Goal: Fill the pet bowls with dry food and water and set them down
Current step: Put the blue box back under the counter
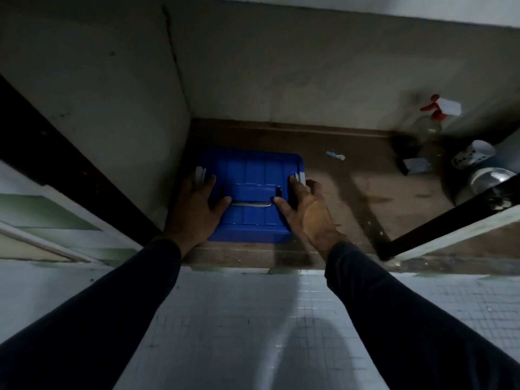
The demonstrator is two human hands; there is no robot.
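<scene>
Reaching into open low cabinet, both hands spread flat on blue bin lid (253, 190): left hand (194, 206) at left edge, right hand (306, 206) at right edge, near clips. Bin on cabinet floor (351, 198), left corner. Metal bowl (491, 178) far right.

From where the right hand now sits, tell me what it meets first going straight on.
The right hand, fingers already on the blue ribbed plastic bin lid, points at the white latch clip on that lid's right edge; it probably meets that first.

You're at a home's low storage cupboard: tiled floor (253, 319), spray bottle (430, 122), steel bowl (491, 178) inside.
</scene>
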